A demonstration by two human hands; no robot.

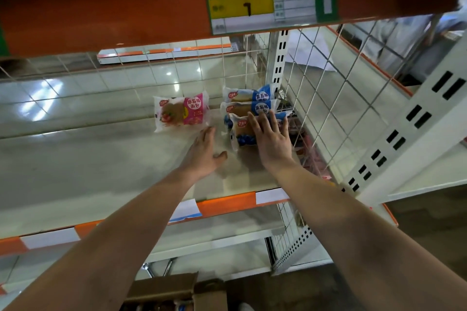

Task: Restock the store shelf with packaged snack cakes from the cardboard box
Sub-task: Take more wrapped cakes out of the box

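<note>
Head view: my right hand point(271, 141) lies flat, fingers spread, on the nearest blue snack cake pack point(243, 134) on the shelf point(101, 159), its row running toward 12 o'clock; my left hand point(204, 151), open and empty, rests just beside at 8 o'clock.

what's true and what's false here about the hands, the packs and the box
1. The right hand lies with straight fingers on a blue pack. True.
2. The left hand grips the pink pack. False: the left hand has straight fingers and grips nothing; the pink pack lies free.
3. The blue packs sit at the right end of the shelf, by the wire mesh. True.
4. The cardboard box stands on the shelf beside the packs. False: the cardboard box is down below the shelves.
</note>
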